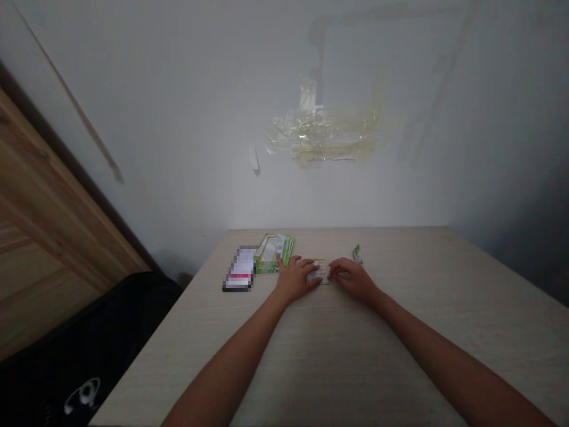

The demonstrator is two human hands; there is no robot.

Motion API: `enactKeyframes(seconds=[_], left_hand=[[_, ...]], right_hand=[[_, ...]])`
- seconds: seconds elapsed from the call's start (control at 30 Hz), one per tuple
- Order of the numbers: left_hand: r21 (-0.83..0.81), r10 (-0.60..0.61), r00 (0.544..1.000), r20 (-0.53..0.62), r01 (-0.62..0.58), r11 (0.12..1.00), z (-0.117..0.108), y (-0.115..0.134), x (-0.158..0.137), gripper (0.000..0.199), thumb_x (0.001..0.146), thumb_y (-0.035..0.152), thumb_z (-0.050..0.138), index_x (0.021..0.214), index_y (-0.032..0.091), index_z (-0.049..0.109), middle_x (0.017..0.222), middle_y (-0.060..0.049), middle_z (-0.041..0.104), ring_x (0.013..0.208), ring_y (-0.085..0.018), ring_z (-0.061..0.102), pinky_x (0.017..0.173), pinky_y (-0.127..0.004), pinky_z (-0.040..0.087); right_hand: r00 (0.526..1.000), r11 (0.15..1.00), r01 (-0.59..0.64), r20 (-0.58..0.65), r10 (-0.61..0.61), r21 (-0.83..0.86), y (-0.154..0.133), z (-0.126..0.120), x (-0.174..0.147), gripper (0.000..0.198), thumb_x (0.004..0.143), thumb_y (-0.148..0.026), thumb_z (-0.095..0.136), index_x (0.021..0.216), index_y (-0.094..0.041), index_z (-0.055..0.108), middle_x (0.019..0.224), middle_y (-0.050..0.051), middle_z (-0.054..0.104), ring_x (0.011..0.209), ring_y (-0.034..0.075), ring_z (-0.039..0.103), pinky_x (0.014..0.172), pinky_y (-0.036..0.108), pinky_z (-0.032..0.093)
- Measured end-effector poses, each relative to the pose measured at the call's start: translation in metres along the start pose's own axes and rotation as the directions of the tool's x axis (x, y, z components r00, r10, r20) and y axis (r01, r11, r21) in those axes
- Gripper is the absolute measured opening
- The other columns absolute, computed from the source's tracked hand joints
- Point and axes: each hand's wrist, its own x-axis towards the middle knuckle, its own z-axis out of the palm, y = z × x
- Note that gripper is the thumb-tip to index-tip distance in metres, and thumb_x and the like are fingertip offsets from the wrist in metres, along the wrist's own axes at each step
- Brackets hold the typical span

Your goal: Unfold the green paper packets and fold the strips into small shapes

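A small, flat, white printed packet [318,273] with some yellow at its top edge lies on the table between my hands. My left hand [293,279] rests at its left side with the fingers spread, the thumb and index finger touching it. At the right edge of the packet, my right hand [353,279] has its fingers curled into a pinch; the fingertips partly hide that edge. Just beyond my left fingers lies a stack of green and white printed packets [269,249]. Behind my right hand sits a small green and white scrap [357,254].
A phone [240,270] with a blurred screen lies left of the stack. The pale wooden table [320,356] meets a wall [186,118] bearing clear tape [320,133]. To the left are a black bag [89,344] and wooden boards [53,207].
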Motion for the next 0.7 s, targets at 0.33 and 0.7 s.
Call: enactKeyframes(seconds=[0.33,0.7], left_hand=[[-0.001,0.006,1.0,-0.01,-0.006,1.0,0.001,-0.001,0.0,0.039,0.086,0.059,0.053,0.121,0.045,0.061,0.134,0.003,0.061,0.132,-0.033,0.041,0.108,-0.076,-0.006],[-0.001,0.002,1.0,-0.01,-0.002,1.0,0.006,-0.004,0.002,0.04,0.084,0.062,0.053,0.121,0.048,0.06,0.135,0.006,0.06,0.133,-0.035,0.041,0.105,-0.079,-0.008]], right_hand=[[0.994,0.985,0.085,0.085,-0.073,-0.153,-0.012,-0.01,0.001,0.019,0.08,-0.006,0.056,0.085,-0.022,0.066,0.096,0.006,0.069,0.103,0.022,0.063,0.092,0.041,0.048],[0.999,0.93,0.042,0.04,-0.029,-0.366,-0.004,-0.003,0.011,0.016,0.084,-0.009,0.054,0.091,-0.02,0.063,0.095,0.005,0.067,0.096,0.021,0.062,0.088,0.04,0.047]])
